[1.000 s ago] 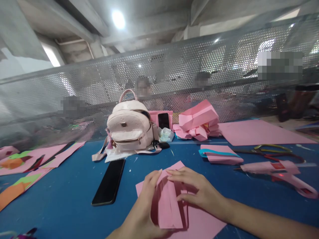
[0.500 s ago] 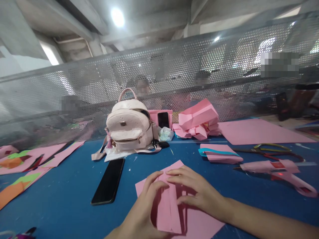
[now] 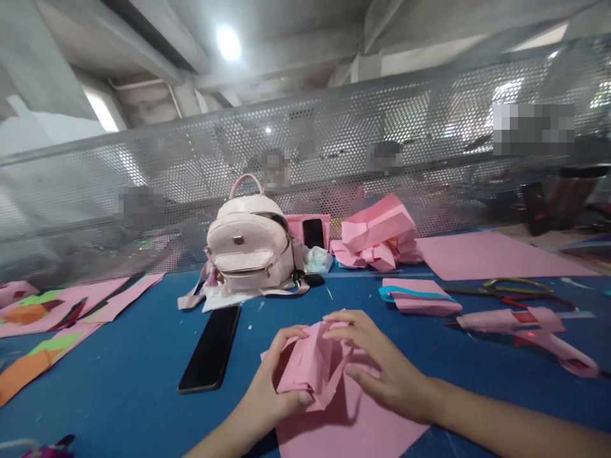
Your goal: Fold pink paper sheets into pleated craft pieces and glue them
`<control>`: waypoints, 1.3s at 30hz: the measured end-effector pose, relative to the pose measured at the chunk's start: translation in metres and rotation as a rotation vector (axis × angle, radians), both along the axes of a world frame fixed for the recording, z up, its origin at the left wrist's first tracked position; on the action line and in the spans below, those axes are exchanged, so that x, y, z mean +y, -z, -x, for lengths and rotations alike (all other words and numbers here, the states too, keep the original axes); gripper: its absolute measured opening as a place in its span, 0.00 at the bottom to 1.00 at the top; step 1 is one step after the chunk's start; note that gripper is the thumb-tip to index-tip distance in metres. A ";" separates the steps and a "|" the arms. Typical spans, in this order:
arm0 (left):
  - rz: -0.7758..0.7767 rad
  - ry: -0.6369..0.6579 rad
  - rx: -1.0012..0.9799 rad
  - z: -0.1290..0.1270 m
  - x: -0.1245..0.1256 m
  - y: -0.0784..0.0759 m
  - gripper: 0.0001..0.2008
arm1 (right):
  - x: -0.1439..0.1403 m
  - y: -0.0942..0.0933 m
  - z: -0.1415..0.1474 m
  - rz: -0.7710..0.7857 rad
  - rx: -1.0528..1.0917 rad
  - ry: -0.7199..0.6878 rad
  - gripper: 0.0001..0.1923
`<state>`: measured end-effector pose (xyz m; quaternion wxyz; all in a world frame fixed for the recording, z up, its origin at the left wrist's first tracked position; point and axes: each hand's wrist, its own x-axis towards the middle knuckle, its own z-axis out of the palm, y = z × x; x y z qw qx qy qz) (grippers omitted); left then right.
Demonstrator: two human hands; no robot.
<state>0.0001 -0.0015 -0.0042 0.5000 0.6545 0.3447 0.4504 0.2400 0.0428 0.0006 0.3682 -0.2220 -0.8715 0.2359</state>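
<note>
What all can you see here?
Folded paper: one, pink, front centre
Lower sheet: one, pink, beneath it
Backpack: one, cream, back
Crumpled item: one, pale, beside backpack
Phones: two, black, left and beside backpack
Paper heap: one, pink, centre back
Large sheet: one, pink, back right
Packet: one, pink and blue, before heap
Scissors: one, red and yellow, right
Glue gun: one, pink, right
Paper pieces: several, mixed colours, left
Table: one, blue, below
Screen: one, grey, behind
People: several, blurred, behind screen
Lamp: one, white, overhead
Left hand: one, bare, holding folded paper
Right hand: one, bare, opposite
</note>
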 end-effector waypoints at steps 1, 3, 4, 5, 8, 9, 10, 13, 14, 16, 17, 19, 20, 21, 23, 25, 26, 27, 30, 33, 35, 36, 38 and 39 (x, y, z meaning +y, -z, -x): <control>0.017 0.017 -0.025 0.001 0.000 -0.002 0.35 | -0.001 0.000 0.000 -0.040 -0.027 -0.020 0.18; 0.021 0.039 -0.046 0.002 0.000 -0.005 0.34 | -0.004 0.000 0.002 -0.112 -0.048 -0.059 0.13; 0.012 0.042 -0.051 0.002 0.000 -0.006 0.34 | -0.005 -0.001 0.003 -0.133 -0.042 -0.068 0.10; 0.006 0.044 -0.060 0.003 0.000 -0.006 0.33 | -0.006 -0.002 0.004 -0.139 -0.030 -0.071 0.06; 0.086 0.082 -0.151 0.005 0.000 -0.003 0.30 | -0.008 -0.010 0.008 -0.069 0.024 -0.056 0.05; 0.144 0.109 -0.199 0.006 0.000 -0.001 0.28 | -0.008 -0.015 0.010 -0.035 0.045 -0.041 0.07; 0.206 0.137 -0.248 0.007 0.000 0.000 0.27 | -0.007 -0.021 0.013 -0.005 0.066 -0.019 0.09; 0.348 0.244 -0.372 0.009 0.000 0.000 0.27 | -0.006 -0.045 0.021 0.074 0.089 0.066 0.11; 0.384 0.294 -0.402 0.010 0.000 -0.001 0.30 | -0.005 -0.054 0.025 0.107 0.081 0.087 0.12; 0.458 0.403 -0.448 0.010 0.000 -0.003 0.35 | -0.004 -0.072 0.032 0.166 0.052 0.081 0.12; 0.484 0.447 -0.470 0.010 0.000 -0.005 0.36 | -0.003 -0.081 0.035 0.183 0.051 0.085 0.12; 0.507 0.489 -0.515 0.010 -0.002 -0.008 0.35 | -0.002 -0.096 0.042 0.216 0.052 0.053 0.12; 0.510 0.492 -0.532 0.010 -0.002 -0.008 0.34 | -0.001 -0.103 0.045 0.229 0.051 0.036 0.12; 0.513 0.491 -0.544 0.010 -0.003 -0.009 0.33 | 0.000 -0.109 0.047 0.237 0.043 0.020 0.12; 0.529 0.493 -0.560 0.010 -0.003 -0.007 0.31 | 0.002 -0.119 0.050 0.241 -0.018 -0.006 0.10; 0.541 0.484 -0.596 0.010 -0.002 -0.005 0.29 | 0.003 -0.127 0.050 0.219 -0.121 -0.012 0.08; 0.548 0.472 -0.623 0.011 -0.002 -0.003 0.28 | 0.004 -0.131 0.050 0.197 -0.178 -0.017 0.06; 0.559 0.460 -0.651 0.011 -0.001 -0.002 0.28 | 0.005 -0.134 0.049 0.166 -0.231 -0.020 0.05; 0.614 0.436 -0.716 0.012 0.001 0.002 0.30 | 0.007 -0.142 0.045 0.014 -0.371 -0.025 0.11; 0.659 0.393 -0.764 0.013 0.002 0.004 0.28 | 0.012 -0.146 0.042 -0.285 -0.461 0.011 0.11; 0.660 0.359 -0.789 0.013 0.002 0.005 0.26 | 0.015 -0.149 0.040 -0.450 -0.474 0.010 0.08; 0.656 0.350 -0.797 0.013 0.003 0.006 0.24 | 0.017 -0.151 0.040 -0.495 -0.464 -0.001 0.08; 0.650 0.338 -0.801 0.013 0.003 0.008 0.24 | 0.019 -0.154 0.038 -0.508 -0.412 -0.017 0.10; 0.651 0.336 -0.799 0.013 0.004 0.008 0.25 | 0.020 -0.156 0.037 -0.494 -0.380 -0.017 0.11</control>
